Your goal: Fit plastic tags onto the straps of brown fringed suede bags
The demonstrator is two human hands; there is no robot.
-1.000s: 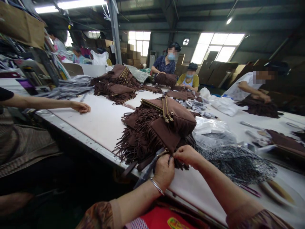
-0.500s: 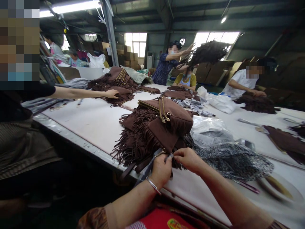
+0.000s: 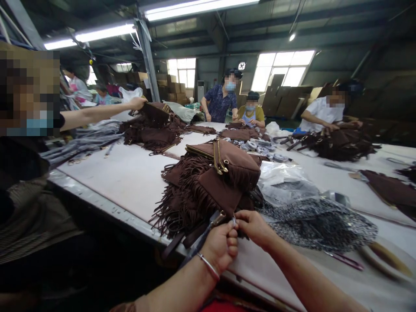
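Note:
A pile of dark brown fringed bags [image 3: 224, 186] lies on the table right beyond my hands, with gold zips and clasps on the upper bag. Low at the front of the pile, my left hand [image 3: 222, 243] is closed, thumb against its curled fingers. My right hand [image 3: 255, 227] pinches from the other side, fingertips meeting the left ones. Between them shows a small pale wrapping scrap [image 3: 233, 222], mostly covered by the fingers. A grey-wrapped strap [image 3: 203, 237] with a metal clasp runs alongside my left hand, over the table edge.
Clear plastic bags [image 3: 287, 180] and a black-and-white speckled bag [image 3: 315, 223] lie to the right, near a tape roll [image 3: 386, 260] and purple-handled thread snips [image 3: 344, 261]. Co-workers surround the table; one at left reaches toward another brown bag heap [image 3: 152, 134]. Grey-wrapped straps [image 3: 87, 138] lie at left.
My hands stay together, the left wrist turned slightly. The co-worker at left has lifted a brown bag. Across the table, the dark fringed bundle held in the air has come down at the right.

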